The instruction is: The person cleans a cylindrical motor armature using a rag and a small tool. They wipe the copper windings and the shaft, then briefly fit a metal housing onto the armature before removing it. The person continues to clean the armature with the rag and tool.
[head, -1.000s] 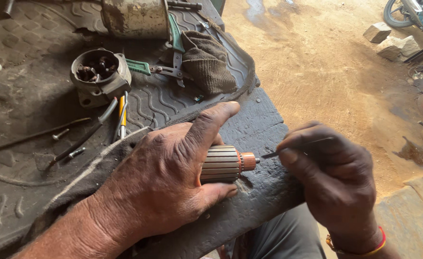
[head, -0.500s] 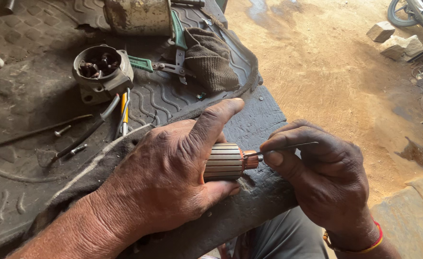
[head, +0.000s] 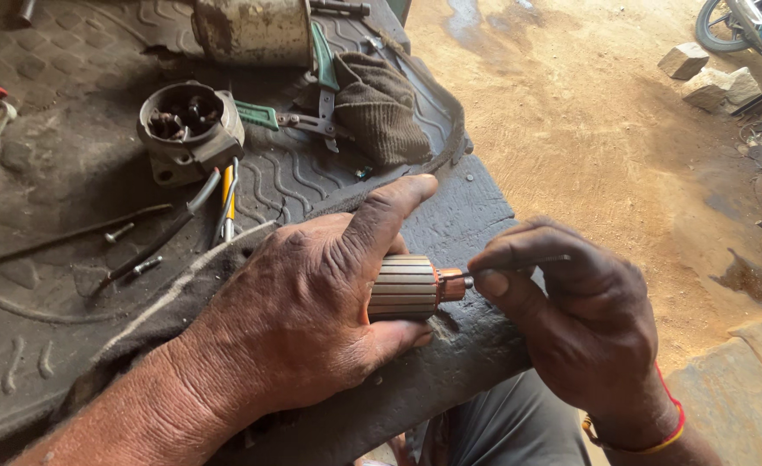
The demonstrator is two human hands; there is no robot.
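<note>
My left hand (head: pixel 312 311) grips a motor armature (head: pixel 405 288), a ribbed brown cylinder with a copper end, pressing it down on the edge of the dark rubber mat (head: pixel 476 216). The thumb stretches out above it. My right hand (head: pixel 571 328) pinches a thin metal pick (head: pixel 519 263) whose tip touches the copper end of the armature. A red and yellow thread band circles my right wrist.
On the mat lie a round metal housing (head: pixel 189 125), green-handled pliers (head: pixel 287 119), a brown cloth (head: pixel 381 108), a screwdriver (head: pixel 227 203), loose screws and a large rusty cylinder (head: pixel 251 30). Sandy ground, stones (head: pixel 709 78) and a wheel lie to the right.
My right hand moved left, bringing the pick's tip onto the armature's copper end. My left hand kept its grip on the armature.
</note>
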